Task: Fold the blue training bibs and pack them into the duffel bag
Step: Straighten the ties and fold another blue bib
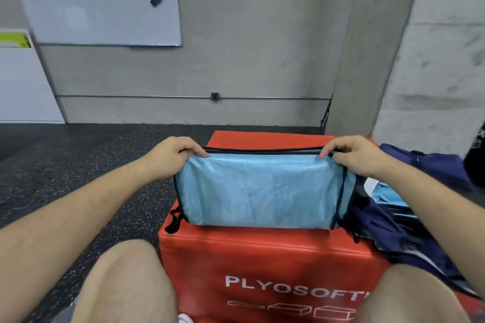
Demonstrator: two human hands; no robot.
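A light blue mesh bib (259,191) with dark trim lies folded into a rectangle on the red plyo box (262,252). My left hand (173,152) pinches its far left corner. My right hand (351,153) pinches its far right corner, and the far edge is lifted a little. A navy duffel bag (420,168) sits on the box to the right, open, with more light blue fabric (388,195) showing inside it.
The red box reads PLYOSOFT on its near side and stands on dark speckled floor (78,160). My bare knees are at the bottom left and right. A grey concrete wall, a whiteboard (97,0) and a pillar (433,47) stand behind.
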